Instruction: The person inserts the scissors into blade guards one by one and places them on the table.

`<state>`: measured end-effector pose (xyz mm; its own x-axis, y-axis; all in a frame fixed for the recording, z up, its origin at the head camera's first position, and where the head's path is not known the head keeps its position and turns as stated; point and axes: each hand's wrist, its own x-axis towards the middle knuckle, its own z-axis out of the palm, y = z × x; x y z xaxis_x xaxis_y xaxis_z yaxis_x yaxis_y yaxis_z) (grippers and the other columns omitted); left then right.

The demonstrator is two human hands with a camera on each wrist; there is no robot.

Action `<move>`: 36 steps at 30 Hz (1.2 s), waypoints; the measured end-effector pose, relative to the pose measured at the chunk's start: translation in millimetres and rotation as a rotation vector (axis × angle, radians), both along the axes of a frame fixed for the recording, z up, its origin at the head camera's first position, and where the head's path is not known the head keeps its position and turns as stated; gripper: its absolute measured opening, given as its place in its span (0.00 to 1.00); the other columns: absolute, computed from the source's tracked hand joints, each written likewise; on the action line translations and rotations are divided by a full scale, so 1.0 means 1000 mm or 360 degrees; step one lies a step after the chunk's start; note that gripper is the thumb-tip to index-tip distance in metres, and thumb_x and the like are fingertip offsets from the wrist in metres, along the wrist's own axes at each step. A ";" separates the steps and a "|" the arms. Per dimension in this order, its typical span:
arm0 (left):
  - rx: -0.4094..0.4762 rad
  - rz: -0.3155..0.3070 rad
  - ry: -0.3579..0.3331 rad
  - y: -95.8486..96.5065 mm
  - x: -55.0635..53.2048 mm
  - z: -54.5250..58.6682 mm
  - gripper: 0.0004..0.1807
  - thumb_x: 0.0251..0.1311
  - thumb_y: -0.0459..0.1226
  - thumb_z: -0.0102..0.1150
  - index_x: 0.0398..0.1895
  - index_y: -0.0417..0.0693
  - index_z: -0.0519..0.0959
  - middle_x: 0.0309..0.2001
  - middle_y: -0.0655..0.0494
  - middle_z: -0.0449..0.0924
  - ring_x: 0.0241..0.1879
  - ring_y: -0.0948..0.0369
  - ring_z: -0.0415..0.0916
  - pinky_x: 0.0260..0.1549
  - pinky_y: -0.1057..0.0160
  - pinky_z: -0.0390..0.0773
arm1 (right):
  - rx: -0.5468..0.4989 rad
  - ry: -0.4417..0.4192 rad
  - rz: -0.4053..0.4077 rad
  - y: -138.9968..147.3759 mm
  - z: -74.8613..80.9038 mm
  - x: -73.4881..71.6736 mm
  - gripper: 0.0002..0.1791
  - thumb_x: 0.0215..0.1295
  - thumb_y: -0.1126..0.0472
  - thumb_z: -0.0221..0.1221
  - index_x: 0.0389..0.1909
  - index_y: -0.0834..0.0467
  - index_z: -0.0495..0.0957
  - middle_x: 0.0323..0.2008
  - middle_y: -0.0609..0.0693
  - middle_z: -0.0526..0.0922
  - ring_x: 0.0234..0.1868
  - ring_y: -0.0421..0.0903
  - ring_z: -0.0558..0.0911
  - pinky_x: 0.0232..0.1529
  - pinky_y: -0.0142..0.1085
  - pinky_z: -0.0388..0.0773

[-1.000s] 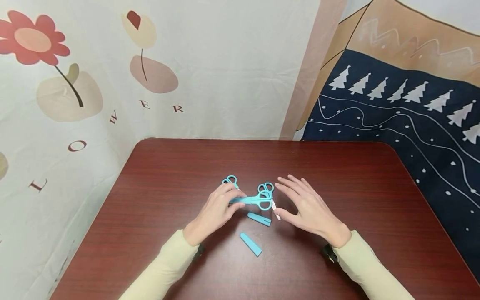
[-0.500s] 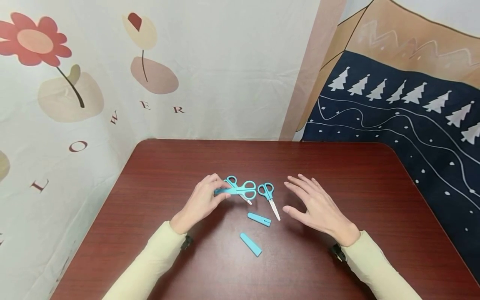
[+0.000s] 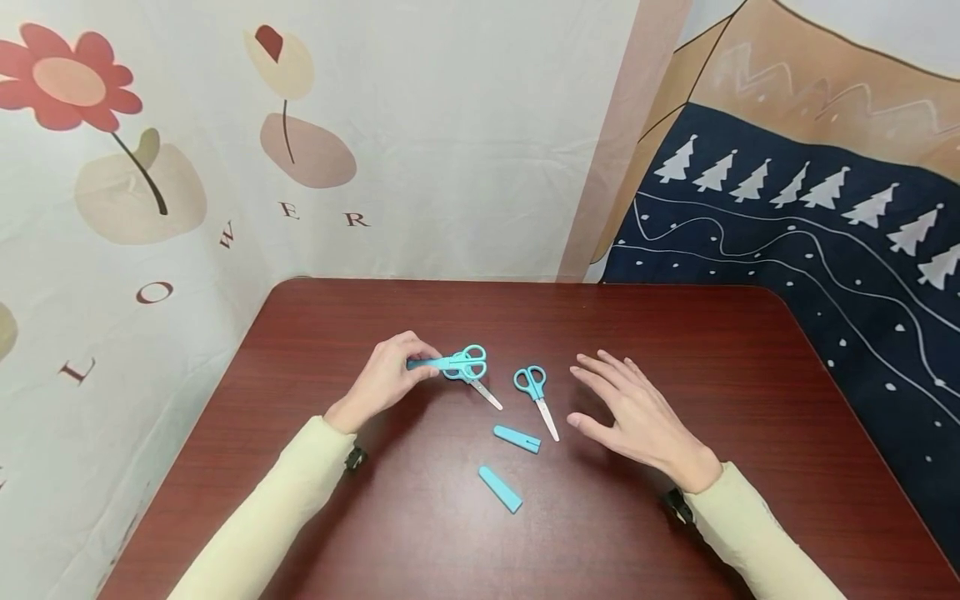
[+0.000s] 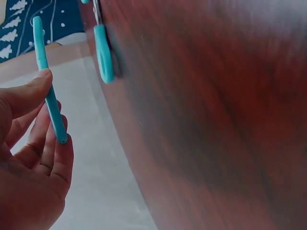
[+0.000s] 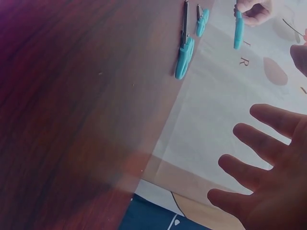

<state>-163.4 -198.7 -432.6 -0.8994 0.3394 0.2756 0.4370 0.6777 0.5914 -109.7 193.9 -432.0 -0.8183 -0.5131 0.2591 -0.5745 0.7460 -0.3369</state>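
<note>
My left hand (image 3: 386,371) pinches a pair of turquoise scissors (image 3: 450,363) by its sheathed blades, handles pointing right. It is held above the table; in the left wrist view these scissors (image 4: 41,48) appear edge-on between thumb and fingers. Partly hidden beneath them lies a second pair, its bare blades (image 3: 487,395) showing. A third pair of turquoise scissors (image 3: 537,392) lies uncovered to the right, blades towards me. Two loose turquoise blade covers rest nearer: an upper cover (image 3: 517,438) and a lower cover (image 3: 500,489). My right hand (image 3: 630,417) hovers with spread fingers, holding nothing.
The dark red-brown table (image 3: 660,325) has rounded far corners. Behind it hangs a pale flower-print cloth (image 3: 450,167); a navy cloth with white trees (image 3: 750,225) hangs at the right.
My left hand has carried the sheathed scissors left and away from me, off the third pair and over the second. My right hand drew slightly right, then stayed nearly still.
</note>
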 end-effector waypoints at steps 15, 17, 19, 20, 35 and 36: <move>-0.0093 0.0049 -0.0207 -0.008 -0.058 -0.009 0.06 0.60 0.32 0.73 0.40 0.44 0.89 0.36 0.53 0.81 0.37 0.55 0.78 0.40 0.55 0.76 | 0.0012 -0.0009 -0.0005 0.002 -0.004 0.003 0.39 0.66 0.35 0.63 0.71 0.54 0.75 0.74 0.51 0.70 0.76 0.58 0.64 0.73 0.63 0.57; -0.0112 0.0047 -0.0213 -0.009 -0.064 -0.011 0.06 0.60 0.32 0.73 0.40 0.43 0.89 0.36 0.52 0.82 0.37 0.54 0.78 0.41 0.55 0.76 | 0.0015 -0.0013 -0.0007 0.002 -0.004 0.003 0.39 0.66 0.35 0.63 0.71 0.54 0.75 0.74 0.51 0.70 0.76 0.58 0.64 0.73 0.63 0.57; -0.0124 0.0043 -0.0236 -0.008 -0.068 -0.012 0.05 0.61 0.32 0.73 0.40 0.43 0.89 0.37 0.51 0.82 0.38 0.53 0.78 0.41 0.55 0.76 | 0.0017 -0.0013 -0.0009 0.002 -0.004 0.003 0.39 0.66 0.35 0.63 0.71 0.54 0.75 0.74 0.51 0.70 0.76 0.58 0.64 0.73 0.63 0.57; -0.0128 0.0041 -0.0246 -0.008 -0.070 -0.013 0.05 0.60 0.32 0.73 0.39 0.43 0.89 0.37 0.50 0.82 0.38 0.53 0.78 0.41 0.55 0.75 | 0.0021 -0.0011 -0.0010 0.002 -0.004 0.003 0.39 0.66 0.35 0.63 0.71 0.54 0.75 0.74 0.51 0.70 0.76 0.58 0.63 0.73 0.63 0.57; -0.0149 0.0041 -0.0394 -0.007 -0.087 -0.024 0.05 0.61 0.33 0.74 0.39 0.44 0.89 0.37 0.52 0.83 0.38 0.55 0.77 0.40 0.57 0.75 | 0.0018 0.0013 -0.0011 0.001 -0.005 0.002 0.38 0.66 0.35 0.63 0.70 0.54 0.76 0.73 0.52 0.72 0.76 0.58 0.64 0.73 0.62 0.59; -0.0149 0.0043 -0.0398 -0.007 -0.087 -0.024 0.05 0.60 0.33 0.74 0.38 0.44 0.89 0.37 0.52 0.83 0.38 0.55 0.77 0.40 0.57 0.74 | 0.0019 0.0018 -0.0009 0.000 -0.005 0.002 0.38 0.67 0.34 0.63 0.70 0.54 0.76 0.72 0.52 0.72 0.76 0.58 0.65 0.72 0.63 0.59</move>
